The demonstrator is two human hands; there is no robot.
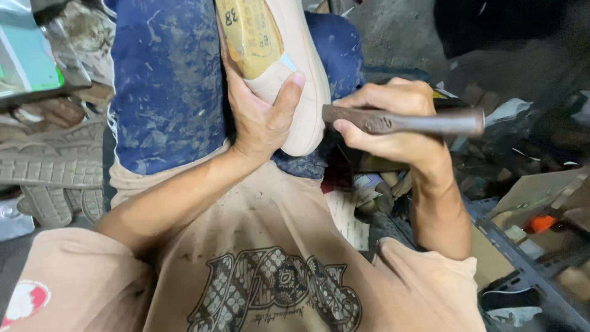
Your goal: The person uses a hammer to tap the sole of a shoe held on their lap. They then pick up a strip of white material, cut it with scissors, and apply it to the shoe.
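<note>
My left hand [261, 114] grips the heel end of a pale beige shoe [307, 67], sole side up, with a yellowish insole board [249, 34] showing. The shoe rests against my blue, dust-streaked trouser leg [166, 80]. My right hand [393, 120] is closed around the dark wooden handle of a tool [409, 121]. The handle lies level, and its left end touches the shoe's edge. The tool's working end cannot be seen.
Grey rubber outsoles [52, 163] are stacked at the left. A green-and-white box [27, 61] lies at top left. Cluttered scraps, cardboard [534, 190] and a grey metal rail [522, 258] fill the right side. My tan shirt [270, 264] covers the lower frame.
</note>
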